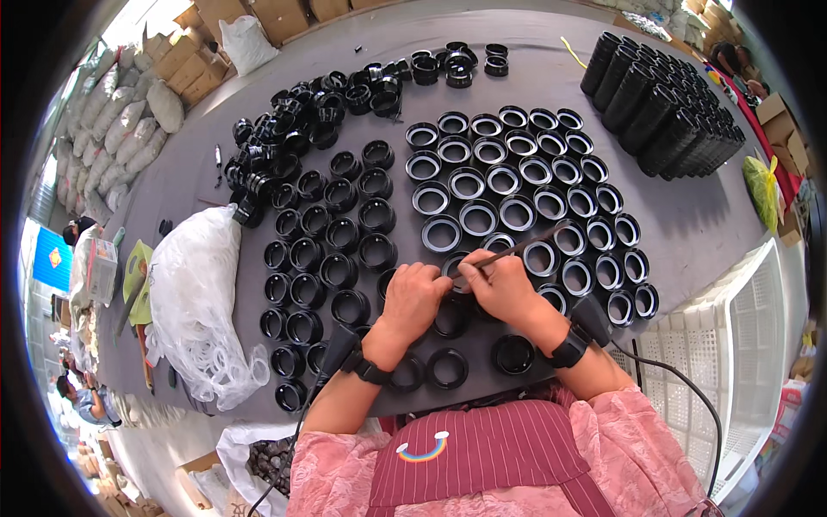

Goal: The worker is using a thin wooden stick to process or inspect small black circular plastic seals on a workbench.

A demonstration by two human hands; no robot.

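Observation:
Over the grey table (698, 250), my two hands meet near its front edge. My right hand (500, 283) is closed round a thin dark stick-like tool (525, 242), which slants up to the right. Beside it, my left hand (415, 295) has its fingers curled and pressed together at the tool's lower end; what they grip is hidden. Partly covered by both hands is a black ring. Around them stand rows of black rings with pale inner rings (441, 233). Plain black rings (338, 270) fill the left rows, and a few more (447, 369) lie close to my body.
A white plastic bag (194, 284) spills clear rings (226, 379) at left. Black rings lie heaped (280, 142) at the back left. Tall black stacks (655, 112) stand back right. A white crate (741, 345) is at right. Cables run from my wrist devices.

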